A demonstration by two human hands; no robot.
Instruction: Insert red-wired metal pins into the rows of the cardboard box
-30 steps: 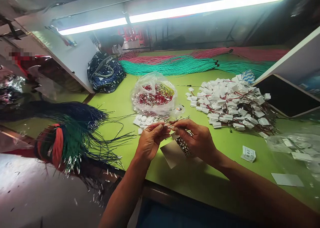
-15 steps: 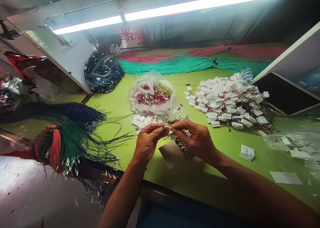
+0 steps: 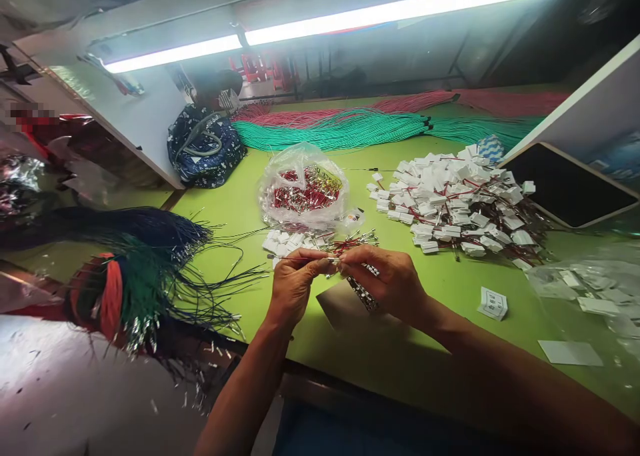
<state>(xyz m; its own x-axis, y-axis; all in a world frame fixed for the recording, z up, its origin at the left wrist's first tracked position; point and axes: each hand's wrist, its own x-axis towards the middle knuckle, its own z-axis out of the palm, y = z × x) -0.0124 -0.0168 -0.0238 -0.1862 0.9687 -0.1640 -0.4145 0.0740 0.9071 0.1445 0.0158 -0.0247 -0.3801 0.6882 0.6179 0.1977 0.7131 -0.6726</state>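
My left hand [image 3: 295,286] is closed, thumb and forefinger pinching a thin wire [image 3: 332,261] with a shiny metal end. My right hand [image 3: 393,279] meets it fingertip to fingertip, also closed in a pinch; the tiny part between its fingers is mostly hidden. Beneath the right hand lies a strip with rows of shiny metal bits [image 3: 363,295], partly covered, beside a greyish flat piece [image 3: 333,306]. Just beyond the hands are a small heap of white plastic housings [image 3: 283,241] and loose red wires with metal tips [image 3: 357,241].
A clear bag of red wires [image 3: 305,193] stands beyond the hands. To the right is a large pile of white housings with wires [image 3: 450,196]. Blue and green wire bundles [image 3: 145,276] hang over the left edge. A paper label [image 3: 493,303] and a dark tablet-like panel [image 3: 570,186] lie right.
The right hand has shifted slightly left and its fingers have drawn closer to the left hand's fingertips. The view has moved a little; the rest stays put.
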